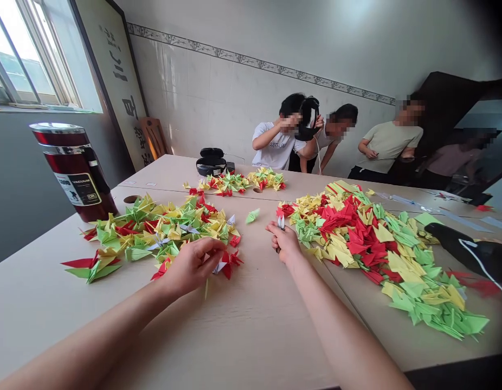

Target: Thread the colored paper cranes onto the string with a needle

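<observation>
My left hand (193,265) is closed over the near right side of the left pile of folded paper cranes (153,225). Its thumb and fingers are pressed together; what they hold, if anything, is hidden. A thin green strip (206,289) shows just under the fingers. My right hand (286,242) is wrapped around small thread snips (281,222), whose two pointed pale blades stick up above the fist. Between the hands and a bit farther off is a single light-green paper crane (252,215). Red and white cranes (230,264) lie beside my left fingertips.
Right of my right hand spreads a larger pile of red, yellow and green folded paper (356,233). A dark red vacuum flask (74,172) stands at left. Farther back are a smaller pile (235,182) and an open black case (211,161). Several people (275,143) are beyond the table.
</observation>
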Demonstrator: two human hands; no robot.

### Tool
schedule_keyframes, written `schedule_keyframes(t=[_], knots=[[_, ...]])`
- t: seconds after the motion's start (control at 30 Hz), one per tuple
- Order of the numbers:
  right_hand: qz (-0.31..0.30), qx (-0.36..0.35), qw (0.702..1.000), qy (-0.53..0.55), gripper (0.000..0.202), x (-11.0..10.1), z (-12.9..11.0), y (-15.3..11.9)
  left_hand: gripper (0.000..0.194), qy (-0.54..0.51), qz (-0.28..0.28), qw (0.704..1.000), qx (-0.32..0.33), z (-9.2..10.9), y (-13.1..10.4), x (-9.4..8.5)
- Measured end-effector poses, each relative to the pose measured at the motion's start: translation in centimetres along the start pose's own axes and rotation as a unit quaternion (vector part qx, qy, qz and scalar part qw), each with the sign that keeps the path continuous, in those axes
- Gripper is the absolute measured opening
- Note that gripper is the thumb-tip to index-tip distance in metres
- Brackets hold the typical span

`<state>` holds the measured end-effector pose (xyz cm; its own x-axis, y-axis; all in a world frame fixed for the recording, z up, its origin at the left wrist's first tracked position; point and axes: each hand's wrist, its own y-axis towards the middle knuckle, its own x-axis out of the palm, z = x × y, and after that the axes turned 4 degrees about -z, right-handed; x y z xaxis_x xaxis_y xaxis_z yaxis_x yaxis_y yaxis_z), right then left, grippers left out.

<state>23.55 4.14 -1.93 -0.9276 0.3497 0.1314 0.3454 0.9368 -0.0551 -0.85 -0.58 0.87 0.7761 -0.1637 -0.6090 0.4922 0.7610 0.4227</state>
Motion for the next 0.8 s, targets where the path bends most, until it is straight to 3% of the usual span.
schedule_keyframes(t=[0.13, 0.33, 0.43, 0.57, 0.8], knots=[[-0.02, -0.002, 0.999, -0.031, 0.025, 0.1, 0.2, -0.2, 0.014, 0.062, -0.01, 0.997, 0.048, -0.1, 0.1, -0.6], [-0.081, -0.034, 0.986, -0.144, 0.025, 1.3, 0.9, -1.2, 0.02, 0.131, -0.116, 0.983, 0.047, -0.7, 0.2, -0.7], [-0.094, -0.084, 0.968, -0.216, 0.019, 2.0, 1.7, -1.8, 0.021, 0.144, -0.122, 0.981, 0.03, -0.9, 0.2, -0.3], [-0.059, -0.143, 0.944, -0.293, 0.018, 2.9, 2.6, -1.5, 0.02, 0.114, -0.117, 0.986, 0.023, -1.0, 0.1, -0.3], [-0.041, -0.199, 0.918, -0.341, 0.024, 5.5, 3.1, 1.9, 0.019, 0.055, -0.095, 0.993, 0.043, -0.9, 0.2, -0.3]])
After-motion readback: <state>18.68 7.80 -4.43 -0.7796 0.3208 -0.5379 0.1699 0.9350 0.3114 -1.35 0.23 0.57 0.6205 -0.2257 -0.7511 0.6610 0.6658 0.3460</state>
